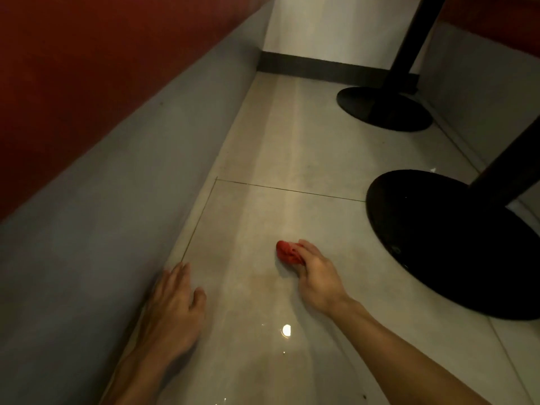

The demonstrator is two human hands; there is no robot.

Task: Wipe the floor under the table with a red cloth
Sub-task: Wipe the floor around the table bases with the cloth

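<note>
A small bunched red cloth (287, 252) rests on the glossy beige tiled floor (280, 159), held down by my right hand (317, 277), whose fingers are closed around its near side. Part of the cloth is hidden under those fingers. My left hand (172, 308) lies flat on the floor to the left, palm down with fingers spread, beside the foot of the grey bench base, holding nothing.
A grey bench base (111, 206) with a red seat (73, 68) above runs along the left. Two black round table bases (447, 247) (382, 108) with dark posts stand on the right. A white wall with dark skirting (321, 67) closes the far end.
</note>
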